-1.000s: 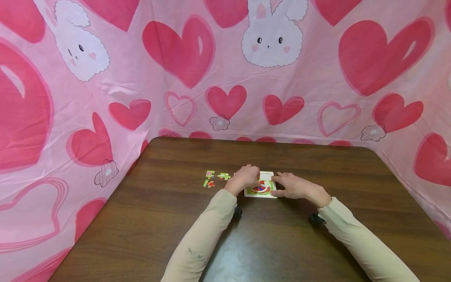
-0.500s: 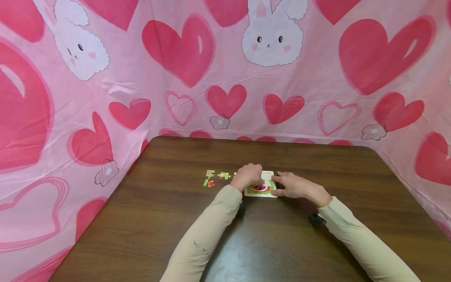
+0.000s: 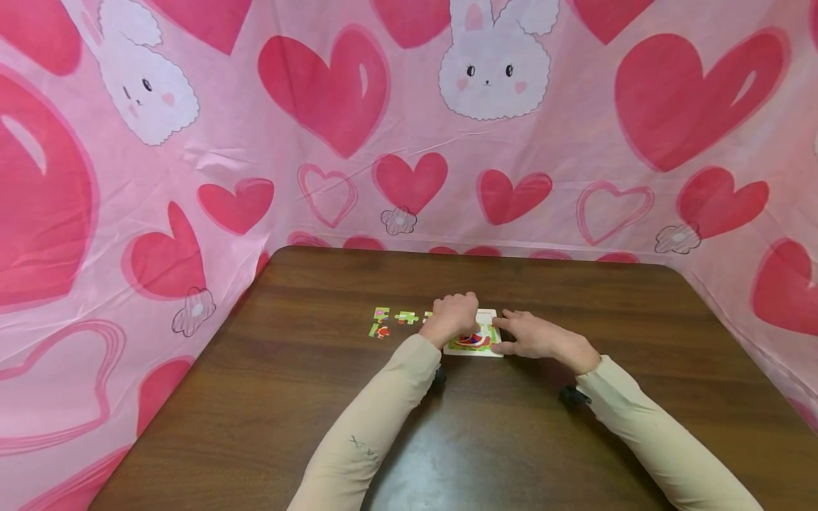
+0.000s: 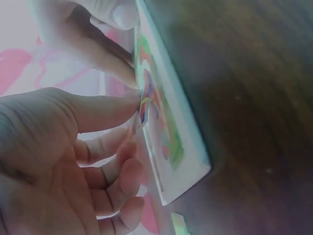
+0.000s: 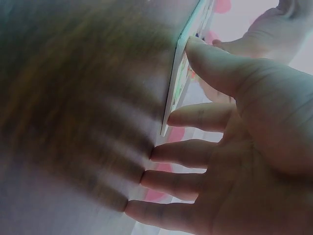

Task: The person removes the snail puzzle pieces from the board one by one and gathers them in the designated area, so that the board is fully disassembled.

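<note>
A white-framed jigsaw puzzle board (image 3: 487,313) lies on the table, partly filled with a red, blue and green picture. Over its left part is my left hand (image 3: 452,316), which covers some of the picture in the head view. In the left wrist view the thumb and index finger pinch a puzzle piece (image 4: 144,115) close over the board, its edge showing blue and red. My right hand (image 3: 538,336) rests at the board's right side with fingers spread. Its thumb and index finger touch the frame (image 5: 172,98), while the other fingertips rest on the table.
Left of the board lie several loose puzzle pieces (image 3: 406,318), mostly green, one half hidden behind my left hand. The brown wooden table (image 3: 307,397) reaches back to a pink cloth (image 3: 575,128) with hearts and rabbits.
My left hand has shifted right over the board and tilted slightly with the piece. The right hand, the board and the loose pieces have stayed in place.
</note>
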`<control>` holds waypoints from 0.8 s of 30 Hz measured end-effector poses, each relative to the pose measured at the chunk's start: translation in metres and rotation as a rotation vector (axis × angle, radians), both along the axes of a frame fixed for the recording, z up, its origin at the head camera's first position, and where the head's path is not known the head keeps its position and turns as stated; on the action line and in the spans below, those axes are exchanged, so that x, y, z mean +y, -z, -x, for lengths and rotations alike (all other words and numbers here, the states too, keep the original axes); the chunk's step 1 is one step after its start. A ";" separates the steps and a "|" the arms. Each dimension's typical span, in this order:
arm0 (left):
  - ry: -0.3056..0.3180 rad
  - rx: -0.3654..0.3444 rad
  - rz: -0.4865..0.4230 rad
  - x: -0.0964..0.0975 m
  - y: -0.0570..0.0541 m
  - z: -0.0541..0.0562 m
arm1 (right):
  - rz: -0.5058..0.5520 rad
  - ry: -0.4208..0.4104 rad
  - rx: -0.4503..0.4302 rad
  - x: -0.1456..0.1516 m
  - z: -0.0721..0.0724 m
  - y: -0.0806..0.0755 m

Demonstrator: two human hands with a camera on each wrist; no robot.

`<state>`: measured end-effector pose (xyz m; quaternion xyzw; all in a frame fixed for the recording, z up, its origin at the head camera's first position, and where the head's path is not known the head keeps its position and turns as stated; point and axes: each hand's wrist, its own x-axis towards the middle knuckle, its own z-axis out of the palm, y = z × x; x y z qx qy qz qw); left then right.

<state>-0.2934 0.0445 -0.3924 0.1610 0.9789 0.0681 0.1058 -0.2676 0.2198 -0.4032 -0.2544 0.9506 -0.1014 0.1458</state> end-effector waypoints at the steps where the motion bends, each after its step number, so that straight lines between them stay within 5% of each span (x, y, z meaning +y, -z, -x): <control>1: 0.005 0.005 0.002 0.000 -0.001 0.000 | 0.002 0.003 -0.002 0.000 0.000 0.000; 24: 0.113 0.055 -0.178 -0.010 -0.007 -0.006 | 0.004 0.008 -0.006 -0.001 0.000 -0.001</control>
